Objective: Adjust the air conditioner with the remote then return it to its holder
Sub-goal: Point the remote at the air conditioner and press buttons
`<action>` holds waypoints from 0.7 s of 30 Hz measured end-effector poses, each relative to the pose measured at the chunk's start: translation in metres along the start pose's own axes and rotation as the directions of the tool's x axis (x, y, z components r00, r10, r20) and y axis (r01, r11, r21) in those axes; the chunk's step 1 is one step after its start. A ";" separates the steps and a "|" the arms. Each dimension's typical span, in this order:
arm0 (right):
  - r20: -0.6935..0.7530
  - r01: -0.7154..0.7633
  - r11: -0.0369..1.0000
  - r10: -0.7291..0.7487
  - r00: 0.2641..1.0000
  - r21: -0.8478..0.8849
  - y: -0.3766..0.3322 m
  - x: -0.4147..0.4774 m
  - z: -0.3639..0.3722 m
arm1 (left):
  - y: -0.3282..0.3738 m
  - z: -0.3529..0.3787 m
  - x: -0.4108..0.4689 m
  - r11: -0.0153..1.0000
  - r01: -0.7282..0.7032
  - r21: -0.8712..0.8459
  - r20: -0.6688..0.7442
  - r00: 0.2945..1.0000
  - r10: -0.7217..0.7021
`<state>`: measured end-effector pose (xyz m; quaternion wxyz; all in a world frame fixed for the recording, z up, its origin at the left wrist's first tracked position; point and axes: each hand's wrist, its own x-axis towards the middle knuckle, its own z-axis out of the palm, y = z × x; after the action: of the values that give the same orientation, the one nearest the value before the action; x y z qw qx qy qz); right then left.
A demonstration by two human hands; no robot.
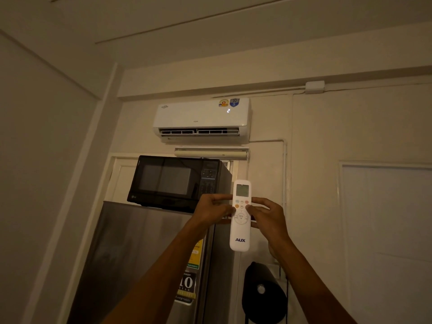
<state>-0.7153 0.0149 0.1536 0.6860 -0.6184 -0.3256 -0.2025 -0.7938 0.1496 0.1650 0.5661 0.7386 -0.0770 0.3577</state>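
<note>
A white AUX remote [240, 230] stands upright in front of me, its screen end pointing up toward the white wall-mounted air conditioner [201, 118], whose flap is open and whose panel shows a lit digit. My left hand [211, 210] grips the remote's left edge, thumb near the orange button. My right hand [266, 216] holds the right edge, thumb resting on the buttons beside the round pad. No remote holder can be made out in this view.
A black microwave [173, 181] sits on top of a grey fridge [140, 253] below the air conditioner. A black fan [261, 291] stands low at the right of the fridge. A white door [385, 230] fills the right wall.
</note>
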 end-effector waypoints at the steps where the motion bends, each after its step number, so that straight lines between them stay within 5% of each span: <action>1: 0.000 -0.001 1.000 0.001 1.000 0.000 0.000 0.001 0.000 | 0.000 0.000 0.000 1.000 -0.001 0.002 -0.001 1.000 0.001; 21: 0.003 0.005 1.000 -0.005 1.000 -0.007 0.001 -0.001 -0.002 | -0.001 0.003 -0.002 1.000 0.010 -0.011 0.008 1.000 -0.010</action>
<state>-0.7145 0.0126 0.1522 0.6829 -0.6202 -0.3274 -0.2047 -0.7934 0.1468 0.1631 0.5718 0.7372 -0.0775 0.3515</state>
